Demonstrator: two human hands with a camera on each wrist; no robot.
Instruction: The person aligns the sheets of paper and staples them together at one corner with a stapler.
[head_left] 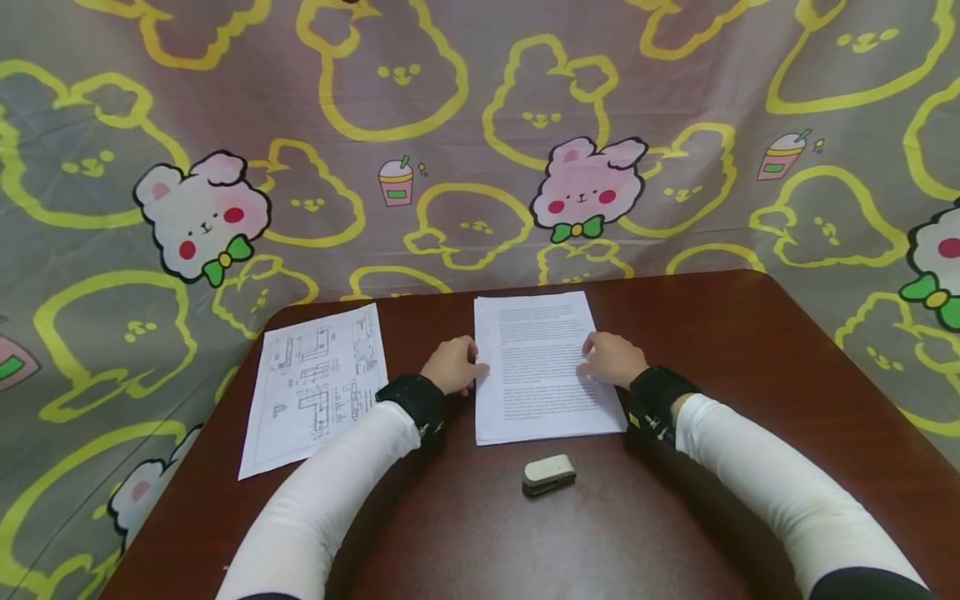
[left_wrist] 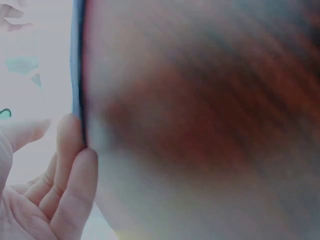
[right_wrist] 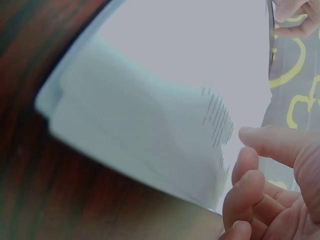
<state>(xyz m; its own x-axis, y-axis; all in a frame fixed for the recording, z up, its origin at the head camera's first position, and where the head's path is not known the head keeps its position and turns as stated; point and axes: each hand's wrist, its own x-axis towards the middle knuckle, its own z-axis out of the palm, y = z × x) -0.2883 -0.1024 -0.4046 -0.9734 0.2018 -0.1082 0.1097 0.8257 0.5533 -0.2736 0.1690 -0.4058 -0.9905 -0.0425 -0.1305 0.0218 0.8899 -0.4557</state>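
table (head_left: 795, 375): brown, under all papers
paper stack (head_left: 547, 358): lies mid-table, long axis 12-to-6; at 3 o'clock from left hand (head_left: 452, 367), 9 o'clock from right hand (head_left: 615, 361); equally near both
drawing sheet (head_left: 307, 392): apart, 9 o'clock of stack
left hand: touches stack edge, part-spread, no visible pinch
right hand: at opposite edge, loosely bent, no visible pinch
stapler-like object (head_left: 549, 474): 6 o'clock, near stack

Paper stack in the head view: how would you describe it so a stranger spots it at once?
On the dark table, look toward the far edge. The paper stack lies between the left hand and the right hand. Its rows of print set it apart from the sheet of technical drawings to its left.
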